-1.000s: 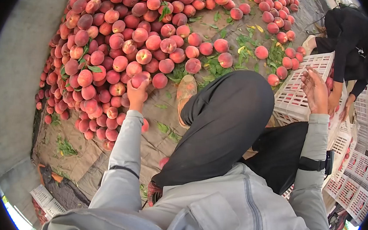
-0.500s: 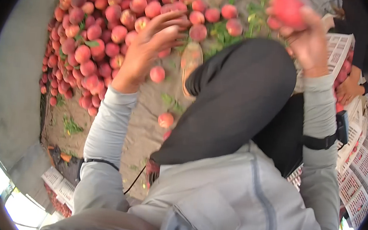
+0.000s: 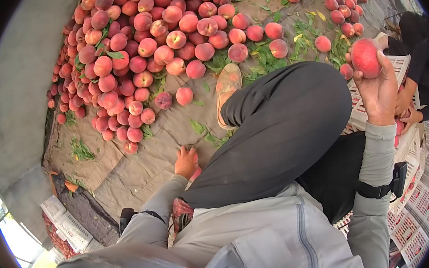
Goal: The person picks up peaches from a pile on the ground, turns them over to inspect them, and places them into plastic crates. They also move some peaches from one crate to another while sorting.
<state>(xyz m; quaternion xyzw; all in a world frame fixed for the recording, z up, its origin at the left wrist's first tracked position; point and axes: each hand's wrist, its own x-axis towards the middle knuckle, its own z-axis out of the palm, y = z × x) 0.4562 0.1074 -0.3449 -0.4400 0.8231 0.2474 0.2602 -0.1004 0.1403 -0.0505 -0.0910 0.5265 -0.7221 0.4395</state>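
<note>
My right hand (image 3: 378,95) is raised at the right, its fingers wrapped round a large red peach (image 3: 366,58). Down by my thigh, my left hand (image 3: 186,163) reaches to the ground cloth with curled fingers. A peach (image 3: 197,173) shows in part at its right side, against my trouser leg; the fingers appear closed on it, though most of the grip is hidden. The large heap of peaches (image 3: 145,49) lies ahead and to the left. Two loose peaches (image 3: 184,96) lie near its edge, beyond my left hand.
My shoe (image 3: 228,81) rests on the brown cloth (image 3: 169,130) beside the heap. Green leaves (image 3: 269,57) are scattered about. At the right are white plastic crates (image 3: 401,66) and another person's hands (image 3: 406,102). A grey wall (image 3: 26,66) stands at the left.
My left hand has moved from over the heap down beside my thigh, covering where a loose peach lay. My right hand, still holding its peach, has shifted right and slightly down.
</note>
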